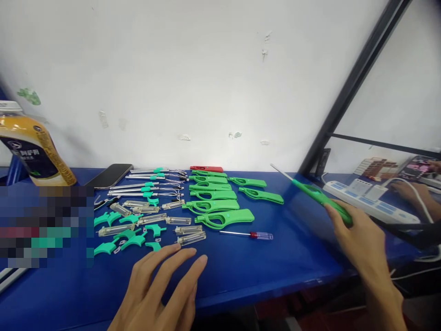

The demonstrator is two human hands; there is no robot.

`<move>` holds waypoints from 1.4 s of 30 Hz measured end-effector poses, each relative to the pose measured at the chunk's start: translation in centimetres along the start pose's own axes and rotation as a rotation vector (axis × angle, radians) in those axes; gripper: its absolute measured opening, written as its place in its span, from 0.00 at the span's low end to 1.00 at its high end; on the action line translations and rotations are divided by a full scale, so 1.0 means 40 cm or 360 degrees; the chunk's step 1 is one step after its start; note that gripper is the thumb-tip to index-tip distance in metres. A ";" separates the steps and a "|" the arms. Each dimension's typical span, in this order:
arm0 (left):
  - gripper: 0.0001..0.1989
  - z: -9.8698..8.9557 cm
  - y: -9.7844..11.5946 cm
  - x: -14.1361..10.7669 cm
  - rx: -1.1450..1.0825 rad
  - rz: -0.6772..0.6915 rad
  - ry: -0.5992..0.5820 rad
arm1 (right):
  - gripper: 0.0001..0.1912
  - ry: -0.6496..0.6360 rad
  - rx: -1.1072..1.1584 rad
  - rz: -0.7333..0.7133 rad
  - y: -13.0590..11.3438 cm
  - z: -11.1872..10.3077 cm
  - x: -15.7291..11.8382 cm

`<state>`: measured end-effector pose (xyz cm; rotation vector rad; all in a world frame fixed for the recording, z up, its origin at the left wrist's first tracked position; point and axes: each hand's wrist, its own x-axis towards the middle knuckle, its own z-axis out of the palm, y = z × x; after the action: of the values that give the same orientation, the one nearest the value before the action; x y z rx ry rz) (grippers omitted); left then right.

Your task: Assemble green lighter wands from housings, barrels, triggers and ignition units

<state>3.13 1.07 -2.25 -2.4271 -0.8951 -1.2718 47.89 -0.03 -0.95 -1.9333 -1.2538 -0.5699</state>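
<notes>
My right hand is closed around the handle end of a green long-necked lighter, whose metal tube points up and to the left. My left hand hovers at the table's front with its fingers spread, holding nothing. Just beyond its fingertips lie clear fuel tanks and teal triggers. Several green lighter casings lie in a row in the middle, with one red casing at the back. In front of them rests a screwdriver with a clear and red handle.
Metal tubes with wires lie at the back left, beside a dark phone. A yellow-orange bottle stands far left. On the right are a black metal frame post and a white power strip. A white wall bounds the blue table.
</notes>
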 end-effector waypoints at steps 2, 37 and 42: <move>0.17 0.005 -0.007 -0.004 0.0058 0.0043 -0.0066 | 0.35 -0.0040 -0.0082 0.0032 0.059 0.021 0.008; 0.13 0.026 -0.014 -0.020 0.0072 0.0103 -0.0131 | 0.27 -0.1210 0.0167 -0.0873 -0.103 0.226 0.213; 0.14 0.022 -0.019 -0.015 0.0120 0.0141 -0.0157 | 0.26 -0.1098 0.0126 -0.0786 -0.114 0.152 0.185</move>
<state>2.98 1.85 -3.29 -2.4592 -0.8349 -1.0766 46.68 10.07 2.09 -1.8082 -2.1819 -0.0598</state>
